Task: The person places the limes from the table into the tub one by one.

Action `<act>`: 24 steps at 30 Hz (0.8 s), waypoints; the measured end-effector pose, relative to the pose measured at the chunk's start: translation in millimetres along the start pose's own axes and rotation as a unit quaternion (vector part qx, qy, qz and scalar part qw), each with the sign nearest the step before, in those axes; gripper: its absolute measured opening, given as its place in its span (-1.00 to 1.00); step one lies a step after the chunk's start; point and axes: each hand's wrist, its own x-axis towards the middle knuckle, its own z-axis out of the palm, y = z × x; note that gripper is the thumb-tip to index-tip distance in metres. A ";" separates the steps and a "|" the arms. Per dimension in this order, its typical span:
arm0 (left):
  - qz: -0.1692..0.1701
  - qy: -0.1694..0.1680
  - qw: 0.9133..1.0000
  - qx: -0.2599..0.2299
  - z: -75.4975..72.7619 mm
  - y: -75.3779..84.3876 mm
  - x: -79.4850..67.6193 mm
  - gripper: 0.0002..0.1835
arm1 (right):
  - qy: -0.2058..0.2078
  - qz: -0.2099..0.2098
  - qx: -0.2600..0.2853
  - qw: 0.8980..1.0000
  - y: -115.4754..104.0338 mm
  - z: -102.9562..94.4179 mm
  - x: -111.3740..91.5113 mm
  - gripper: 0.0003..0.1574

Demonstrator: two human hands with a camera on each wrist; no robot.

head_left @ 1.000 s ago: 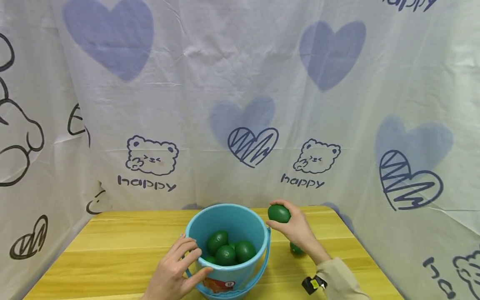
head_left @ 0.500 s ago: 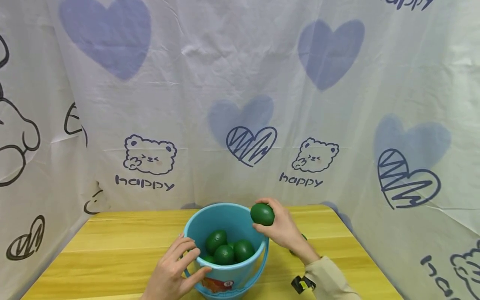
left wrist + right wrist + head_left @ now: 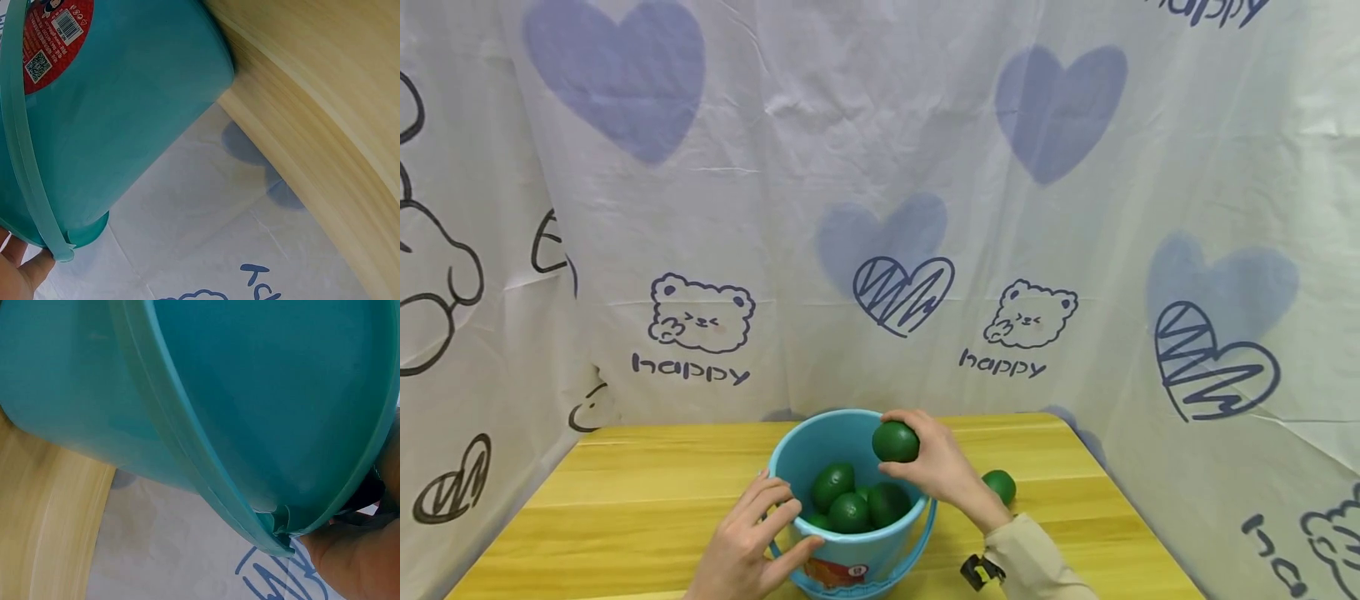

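Note:
A light-blue bucket (image 3: 857, 546) stands on the table with several dark green avocados (image 3: 850, 512) inside it. My left hand (image 3: 748, 533) grips the bucket's rim at the near left, fingers over the edge and thumb along the front. Between the thumb and fingers of my right hand (image 3: 936, 458) is another avocado (image 3: 895, 442), held above the right part of the bucket's opening. In the left wrist view, fingertips of the left hand (image 3: 25, 272) show at the rim beside the handle. The right wrist view catches part of the right hand (image 3: 359, 556) at the rim; its avocado is hidden there.
One more avocado (image 3: 1000, 486) lies on the wooden table (image 3: 647, 500), right of the bucket and behind the right forearm. The bucket's handle (image 3: 917, 554) hangs down at the front. A white printed cloth (image 3: 820, 125) encloses the table at back and sides.
My right hand has carried its avocado leftward, from right of the bucket to over its opening. The avocado on the table now shows more fully. My left hand stays on the rim.

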 end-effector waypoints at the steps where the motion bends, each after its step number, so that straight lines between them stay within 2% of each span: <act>1: -0.002 -0.002 1.000 0.001 -0.1 0.2 0.0 -0.62 | 0.000 0.001 0.002 1.000 -0.9 0.2 -0.1 -0.29; 9: -0.015 -0.012 1.000 0.000 -2.0 2.2 0.6 -0.63 | 0.000 0.009 -0.008 1.000 -2.9 1.7 -0.8 -0.31; 14: -0.012 -0.014 1.000 -0.002 -1.8 2.2 0.8 -0.63 | 0.003 0.002 0.015 1.000 -0.3 1.7 -1.7 -0.42; 21: 0.004 0.005 1.000 -0.004 0.6 0.3 0.2 -0.63 | 0.047 -0.002 0.081 0.996 7.2 0.0 -5.8 -0.56; 24: 0.009 0.011 1.000 -0.003 1.2 -0.3 -0.3 -0.63 | 0.070 0.002 0.092 0.993 11.5 -2.4 -7.9 -0.63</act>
